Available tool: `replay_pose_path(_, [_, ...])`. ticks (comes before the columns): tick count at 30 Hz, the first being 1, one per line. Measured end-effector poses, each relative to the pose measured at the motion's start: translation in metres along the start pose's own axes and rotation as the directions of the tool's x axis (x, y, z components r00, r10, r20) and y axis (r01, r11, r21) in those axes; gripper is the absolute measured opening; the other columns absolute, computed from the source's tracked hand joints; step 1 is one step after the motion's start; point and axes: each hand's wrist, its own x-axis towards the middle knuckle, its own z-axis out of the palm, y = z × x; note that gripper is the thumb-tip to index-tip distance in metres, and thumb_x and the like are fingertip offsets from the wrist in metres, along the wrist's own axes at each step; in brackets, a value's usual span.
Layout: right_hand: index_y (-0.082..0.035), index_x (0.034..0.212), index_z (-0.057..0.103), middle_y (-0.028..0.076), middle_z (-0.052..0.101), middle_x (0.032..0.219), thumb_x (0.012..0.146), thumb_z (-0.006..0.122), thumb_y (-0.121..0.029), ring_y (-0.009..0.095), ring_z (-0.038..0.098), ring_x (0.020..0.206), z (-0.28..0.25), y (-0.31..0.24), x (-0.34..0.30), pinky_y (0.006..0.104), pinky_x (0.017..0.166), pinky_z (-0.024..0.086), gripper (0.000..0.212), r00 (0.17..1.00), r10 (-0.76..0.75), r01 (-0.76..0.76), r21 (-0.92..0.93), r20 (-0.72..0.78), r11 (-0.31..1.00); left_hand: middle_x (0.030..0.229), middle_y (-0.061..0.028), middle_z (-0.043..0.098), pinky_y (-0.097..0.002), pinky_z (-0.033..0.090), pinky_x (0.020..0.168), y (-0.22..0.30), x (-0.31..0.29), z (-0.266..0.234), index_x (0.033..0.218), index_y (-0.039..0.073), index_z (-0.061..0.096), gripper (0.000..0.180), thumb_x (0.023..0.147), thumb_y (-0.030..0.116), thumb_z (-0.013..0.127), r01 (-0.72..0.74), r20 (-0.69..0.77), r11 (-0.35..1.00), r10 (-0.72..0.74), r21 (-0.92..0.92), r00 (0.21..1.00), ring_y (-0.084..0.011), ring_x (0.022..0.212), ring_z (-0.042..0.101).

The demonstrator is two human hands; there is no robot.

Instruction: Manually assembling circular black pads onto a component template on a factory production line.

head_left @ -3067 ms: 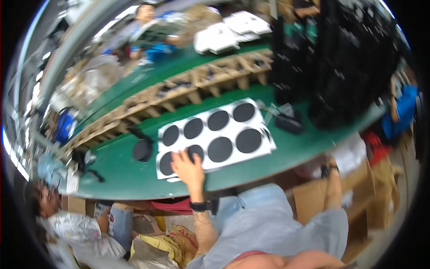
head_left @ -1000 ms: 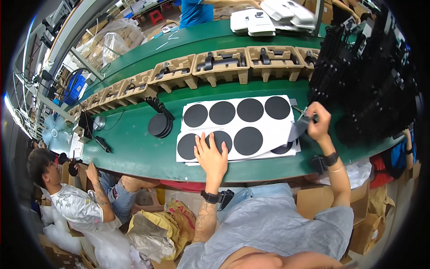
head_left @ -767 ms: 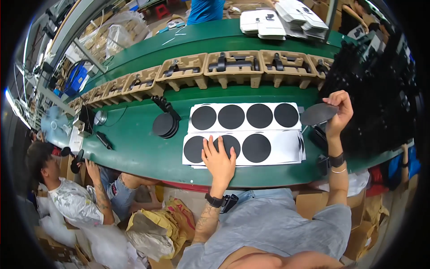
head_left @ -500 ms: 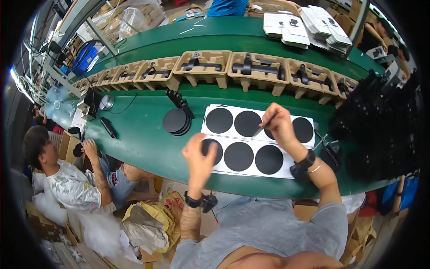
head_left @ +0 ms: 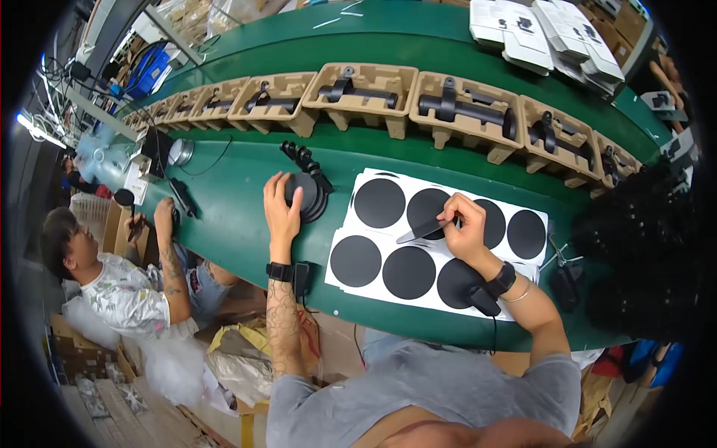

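My left hand (head_left: 282, 213) is curled around the left edge of a stack of black round discs (head_left: 308, 196), its thumb over the top one. Its fingertips are partly hidden there. Behind the stack stands a black jointed bracket (head_left: 302, 158). My right hand (head_left: 467, 228) pinches a thin, dark flat piece (head_left: 424, 230) by one end, tilted above white sheets (head_left: 377, 235). Two rows of black round pads (head_left: 408, 272) lie on these sheets. The right wrist and its strapped device cover part of the lower row.
Beyond the sheets runs a row of brown moulded trays (head_left: 467, 112) holding black parts. White printed cartons (head_left: 515, 33) lie at the far right. Dark stacked items (head_left: 635, 239) and a small metal tripod (head_left: 560, 257) stand to the right. A co-worker (head_left: 123, 276) sits at left.
My left hand has moved left and away from the white sheets to the disc stack. The right hand stays over the sheets, still pinching the thin dark piece. The view has shifted.
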Motion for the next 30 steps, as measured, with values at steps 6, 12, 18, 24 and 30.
replay_pose_path(6, [0.000,0.070,0.042,0.007,0.047,0.075,0.067,0.050,0.020,0.012,0.050,0.066,-0.010,-0.006,0.003,0.0232,0.067,0.050,0.021,1.000,-0.011,0.011,-0.026,0.028,1.000,0.129,-0.0181,0.052,-0.0467,0.037,0.101,0.024,0.004,-0.007,0.121,0.003,0.058,0.055,0.078,0.036,0.070,-0.244,-0.068,0.922,0.276,0.302,0.959,-0.0371,0.122,0.045])
replay_pose_path(12, [0.000,0.071,0.043,0.008,0.048,0.076,0.067,0.049,0.018,0.014,0.050,0.069,-0.001,-0.003,0.007,0.0262,0.072,0.052,0.019,1.000,0.017,-0.017,-0.003,0.007,1.000,0.132,-0.0180,0.050,-0.0446,0.040,0.099,0.017,0.006,-0.001,0.126,0.004,0.055,0.069,0.070,0.038,0.077,-0.136,0.054,0.971,0.128,0.196,0.990,-0.0364,0.119,0.047])
replay_pose_path(18, [0.001,0.084,0.048,0.008,0.050,0.089,0.070,0.055,0.015,0.017,0.053,0.084,0.003,-0.001,0.012,0.0351,0.093,0.047,0.021,0.999,-0.025,0.018,0.138,0.045,0.990,0.126,-0.0170,0.057,-0.0411,0.045,0.095,0.017,0.006,0.006,0.127,0.002,0.054,0.062,0.073,0.022,0.077,-0.084,-0.049,0.996,0.085,0.022,0.995,-0.0320,0.113,0.053])
replay_pose_path(24, [0.000,0.085,0.056,0.005,0.057,0.090,0.075,0.071,0.010,0.014,0.059,0.089,0.024,-0.013,0.020,0.0255,0.082,0.052,0.021,0.984,0.075,-0.130,0.353,0.163,0.926,0.124,-0.0201,0.056,-0.0398,0.050,0.087,0.088,-0.015,-0.024,0.129,-0.003,0.050,0.063,0.090,0.047,0.047,0.159,0.046,0.248,-0.405,-0.956,0.913,-0.0320,0.105,0.060])
replay_pose_path(30, [-0.006,0.081,0.049,0.001,0.059,0.081,0.084,0.067,0.004,0.005,0.053,0.071,-0.001,-0.072,0.022,0.0206,0.065,0.044,0.020,0.925,0.327,-0.373,0.632,0.195,0.679,0.138,-0.0187,0.048,-0.0463,0.039,0.105,0.200,-0.032,-0.020,0.139,0.001,0.041,0.079,0.091,0.063,0.030,0.244,0.355,-0.386,-0.249,-0.890,0.901,-0.0337,0.127,0.046])
